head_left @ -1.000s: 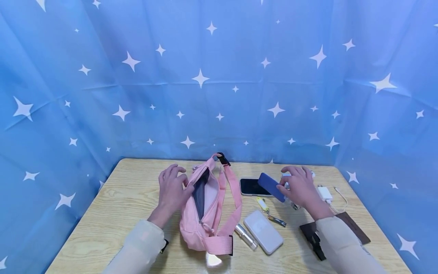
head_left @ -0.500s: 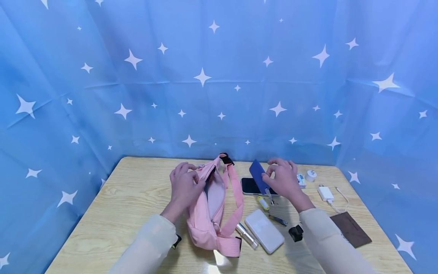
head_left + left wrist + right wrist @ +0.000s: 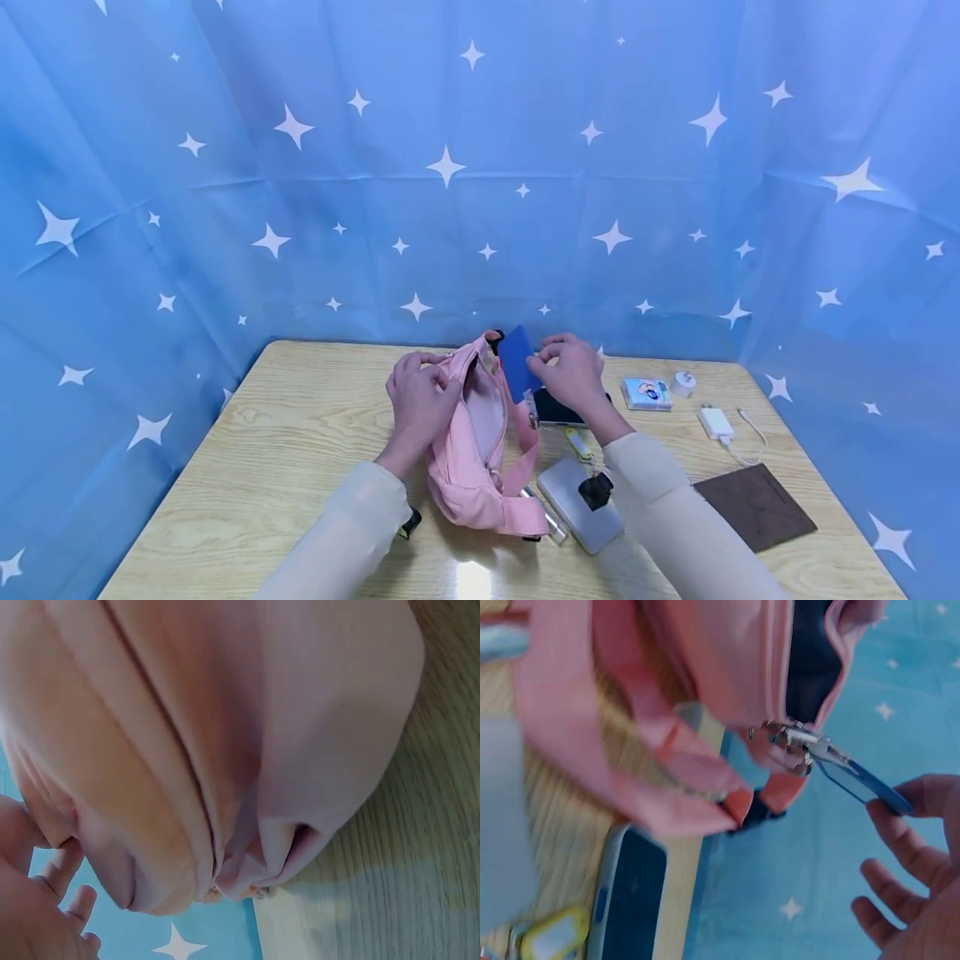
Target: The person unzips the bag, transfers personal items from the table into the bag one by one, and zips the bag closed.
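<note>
A pink waist bag stands on the table with its zip open, showing a pale lining and a dark inside. My left hand pinches the far-left edge of its opening; in the left wrist view, fingers grip the pink fabric. Between thumb and fingers my right hand holds a blue card holder by one edge, beside the bag's far right side. A metal clip on the card holder overlaps the zip's end in the right wrist view.
Right of the bag lie a dark phone, a yellow key tag, a silver tube and a pale power bank. Farther right are a tissue pack, a round white plug, a charger with cable and a brown flat piece.
My right hand has carried the blue card holder leftward from over the phone to the bag, turning it more upright. My left hand and the bag have shifted slightly right.
</note>
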`<state>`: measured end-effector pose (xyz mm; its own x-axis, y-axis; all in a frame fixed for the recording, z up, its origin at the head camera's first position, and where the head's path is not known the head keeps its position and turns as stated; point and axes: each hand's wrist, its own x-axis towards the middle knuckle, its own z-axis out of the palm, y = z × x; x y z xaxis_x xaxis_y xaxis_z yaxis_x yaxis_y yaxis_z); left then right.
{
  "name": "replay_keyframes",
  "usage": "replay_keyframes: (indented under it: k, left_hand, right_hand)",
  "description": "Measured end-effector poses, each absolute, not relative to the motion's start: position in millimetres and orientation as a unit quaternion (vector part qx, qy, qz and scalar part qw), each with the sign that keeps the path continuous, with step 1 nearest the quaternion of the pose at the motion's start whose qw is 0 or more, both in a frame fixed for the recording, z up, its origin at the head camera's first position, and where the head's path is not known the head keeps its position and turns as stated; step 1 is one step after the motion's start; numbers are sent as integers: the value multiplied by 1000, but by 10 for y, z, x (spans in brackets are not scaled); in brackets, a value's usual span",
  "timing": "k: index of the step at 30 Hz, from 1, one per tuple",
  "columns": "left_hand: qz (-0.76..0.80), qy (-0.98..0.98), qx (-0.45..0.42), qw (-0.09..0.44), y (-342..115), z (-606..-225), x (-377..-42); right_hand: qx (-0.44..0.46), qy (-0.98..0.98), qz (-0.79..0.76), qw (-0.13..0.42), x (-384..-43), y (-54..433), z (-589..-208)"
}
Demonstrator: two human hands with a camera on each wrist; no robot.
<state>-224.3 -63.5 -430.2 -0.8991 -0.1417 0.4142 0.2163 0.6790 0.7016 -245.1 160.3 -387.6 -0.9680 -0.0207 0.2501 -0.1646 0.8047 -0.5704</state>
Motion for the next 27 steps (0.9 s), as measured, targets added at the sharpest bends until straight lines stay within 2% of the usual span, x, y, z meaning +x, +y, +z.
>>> replay_keyframes:
  k: [10, 17, 27]
  left_hand:
    - [-406, -890, -1, 206, -713, -4380, -2260]
    - [-399, -891, -7, 215, -717, -4406, -2267]
    - [-396, -893, -6, 215, -775, -4416, -2251]
  right_hand:
    - [47, -922, 354, 151, -2466, 1146, -3839]
    - [17, -916, 379, 131, -2425, 886, -4019]
    - [39, -933, 345, 100, -2333, 824, -4138]
